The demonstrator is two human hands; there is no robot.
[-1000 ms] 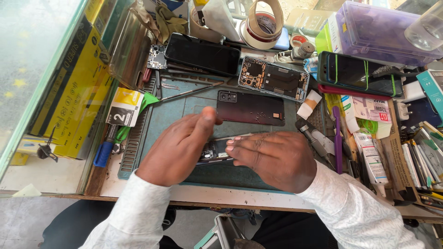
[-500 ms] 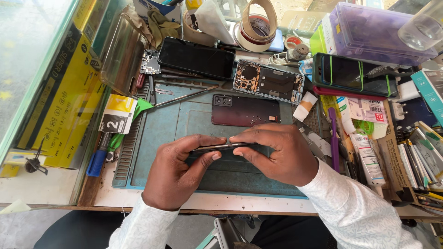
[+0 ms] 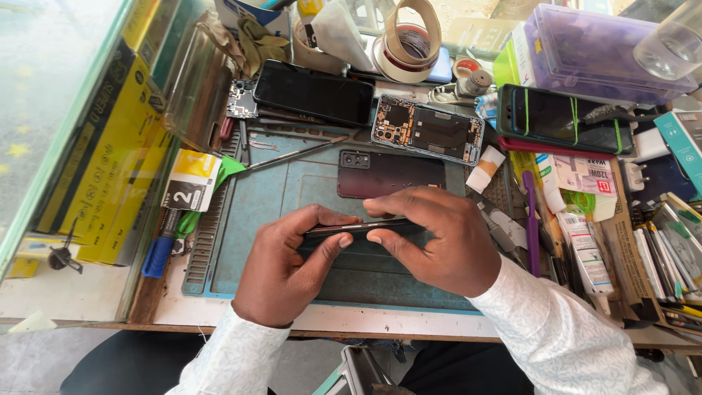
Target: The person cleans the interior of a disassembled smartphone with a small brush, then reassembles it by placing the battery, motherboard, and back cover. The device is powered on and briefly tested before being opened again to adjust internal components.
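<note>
Both hands hold a thin dark phone (image 3: pixel 362 229) on its edge above a blue-green work mat (image 3: pixel 263 197). My left hand (image 3: pixel 289 271) pinches its left end between thumb and fingers. My right hand (image 3: pixel 435 238) grips the right part, thumb below and fingers on top. Just behind the hands a dark red back cover (image 3: pixel 391 174) with a camera cutout lies flat on the mat. Further back lie an opened phone (image 3: pixel 428 130) with its boards showing and a black phone (image 3: pixel 314 92) face up.
Metal tweezers (image 3: pixel 292 155) lie at the mat's back left. Rolls of tape (image 3: pixel 409 36) and a purple plastic box (image 3: pixel 592 44) stand at the back. A phone in a green-edged case (image 3: pixel 563 117), tubes, tools and packets crowd the right. Yellow boxes (image 3: pixel 110 139) line the left.
A second ago both hands lay flat on the phone on the mat. They have since lifted it and turned it on edge, and now hold it by its ends.
</note>
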